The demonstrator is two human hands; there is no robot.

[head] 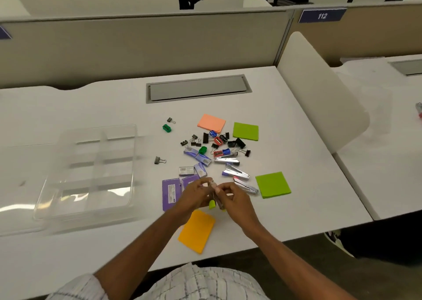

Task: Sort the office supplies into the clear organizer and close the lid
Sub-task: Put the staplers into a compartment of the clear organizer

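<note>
The clear organizer (91, 169) lies open on the left of the white desk, its compartments bare. Right of it is a scatter of supplies: sticky note pads in peach (211, 123), green (246, 131), green (272, 184) and orange (196, 231), black binder clips (239, 143), small sharpeners (167, 128), staple boxes (198, 158), purple packets (170, 193) and mini staplers (236, 173). My left hand (194, 195) and my right hand (231, 197) meet above the desk, both pinching a small stapler-like item (215, 199) with yellow-green parts; its exact kind is unclear.
A grey cable flap (196, 88) is set into the desk's far side. A white divider panel (319, 89) rises on the right, with another desk beyond. Partition walls and office chairs stand at the back.
</note>
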